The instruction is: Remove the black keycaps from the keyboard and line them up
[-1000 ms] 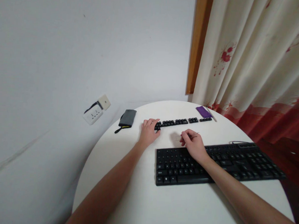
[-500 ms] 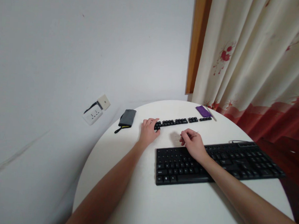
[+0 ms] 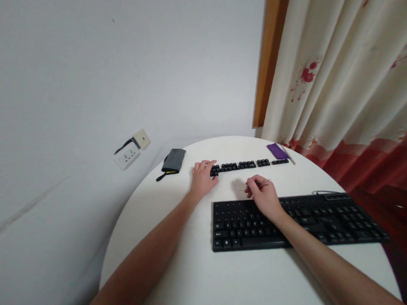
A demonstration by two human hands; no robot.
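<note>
My left hand [image 3: 202,179] rests on the table at the left end of a row of loose black keycaps [image 3: 246,165]. Its fingers are apart, with thumb and forefinger about the end keycaps. My right hand [image 3: 262,192] hovers over the upper left part of a black keyboard [image 3: 305,221], fingers closed on a thin wire tool [image 3: 266,183] whose ends poke out on both sides. Below this hand the keyboard's upper left rows look bare of caps, while lower rows carry theirs. My right wrist and forearm hide part of the keyboard.
A grey pouch [image 3: 174,160] with a black loop lies at the table's left edge. At the far right are a purple cloth-like piece [image 3: 277,151] and a pale stick [image 3: 288,155]. A wall with a socket [image 3: 127,156] borders the left, a curtain [image 3: 329,86] the right.
</note>
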